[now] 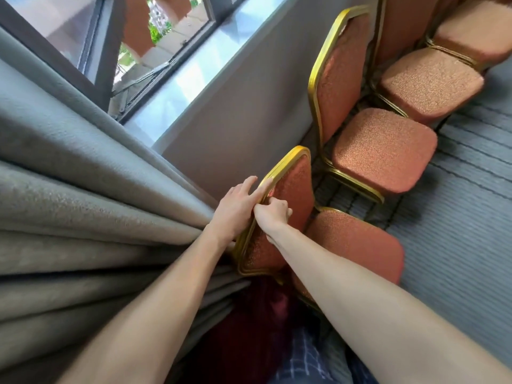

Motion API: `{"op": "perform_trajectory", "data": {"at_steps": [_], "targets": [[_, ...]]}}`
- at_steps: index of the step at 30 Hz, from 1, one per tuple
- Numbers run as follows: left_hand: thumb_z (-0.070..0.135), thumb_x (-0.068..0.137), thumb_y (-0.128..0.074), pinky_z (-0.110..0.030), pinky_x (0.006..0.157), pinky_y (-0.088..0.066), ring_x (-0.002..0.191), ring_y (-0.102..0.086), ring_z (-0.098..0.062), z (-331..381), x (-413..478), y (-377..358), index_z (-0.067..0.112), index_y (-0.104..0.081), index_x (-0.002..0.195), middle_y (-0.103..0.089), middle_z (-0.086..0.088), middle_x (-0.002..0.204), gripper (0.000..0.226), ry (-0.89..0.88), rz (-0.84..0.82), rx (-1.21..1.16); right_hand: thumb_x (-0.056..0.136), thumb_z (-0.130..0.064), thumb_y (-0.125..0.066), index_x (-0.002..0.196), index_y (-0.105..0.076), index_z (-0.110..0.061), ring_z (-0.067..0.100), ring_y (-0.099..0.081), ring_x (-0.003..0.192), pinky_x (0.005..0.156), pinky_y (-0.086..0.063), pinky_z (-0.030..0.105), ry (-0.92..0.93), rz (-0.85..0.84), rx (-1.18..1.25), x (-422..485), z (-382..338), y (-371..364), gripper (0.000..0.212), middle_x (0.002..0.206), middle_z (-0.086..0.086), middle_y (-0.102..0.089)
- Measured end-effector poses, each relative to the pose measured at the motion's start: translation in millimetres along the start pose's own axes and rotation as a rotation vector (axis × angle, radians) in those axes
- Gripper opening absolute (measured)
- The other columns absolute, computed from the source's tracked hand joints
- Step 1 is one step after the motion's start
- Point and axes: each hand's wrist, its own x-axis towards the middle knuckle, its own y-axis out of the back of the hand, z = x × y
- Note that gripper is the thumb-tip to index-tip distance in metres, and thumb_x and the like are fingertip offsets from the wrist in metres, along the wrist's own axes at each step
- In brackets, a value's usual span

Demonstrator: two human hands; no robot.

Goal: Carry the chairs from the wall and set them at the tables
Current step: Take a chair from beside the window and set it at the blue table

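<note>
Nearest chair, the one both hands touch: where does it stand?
In the head view, the nearest chair stands at centre, beside the grey curtain on the left, with the next chair beyond it along the wall.

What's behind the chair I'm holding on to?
Behind the chair stand the grey wall and, leftward, the folded grey curtain. Its backrest hides the rear legs and the floor there.

Bright daylight from window, soft blur, wide-angle edge distortion
</note>
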Motion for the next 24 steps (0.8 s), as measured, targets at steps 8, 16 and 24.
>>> {"op": "perform_trajectory", "data": {"at_steps": [8, 16, 24], "targets": [[0.002, 0.083, -0.067, -0.041, 0.12, -0.025, 0.146, -0.024, -0.03, 38, 18, 28, 0.036, -0.015, 0.157, -0.007, -0.012, 0.164, 0.097, -0.288, 0.004, 0.222, 0.086, -0.032, -0.059, 0.143, -0.044, -0.013, 0.026, -0.027, 0.138, 0.111, -0.035, 0.042, 0.011, 0.13, 0.002, -29, 11, 47, 0.062, 0.143, 0.003, -0.037], [0.023, 0.085, -0.072, -0.051, 0.12, -0.024, 0.146, -0.03, -0.031, 150, 67, 52, 0.021, -0.052, 0.134, -0.035, -0.016, 0.155, 0.054, -0.814, 0.048, 0.52, 0.079, -0.035, -0.071, 0.138, -0.048, -0.008, 0.029, -0.038, 0.131, 0.112, -0.034, 0.039, 0.064, 0.328, -0.005, -78, 51, 140, 0.069, 0.137, 0.009, -0.047], [0.026, 0.094, -0.057, -0.052, 0.116, -0.027, 0.128, -0.052, -0.025, 346, 83, 49, 0.023, -0.068, 0.109, -0.063, -0.001, 0.113, 0.02, -1.119, 0.114, 0.42, 0.073, -0.024, -0.071, 0.13, -0.055, -0.013, 0.031, -0.044, 0.122, 0.103, -0.044, 0.041, 0.019, 0.587, 0.069, -124, 135, 272, 0.06, 0.131, 0.01, -0.05]]}}
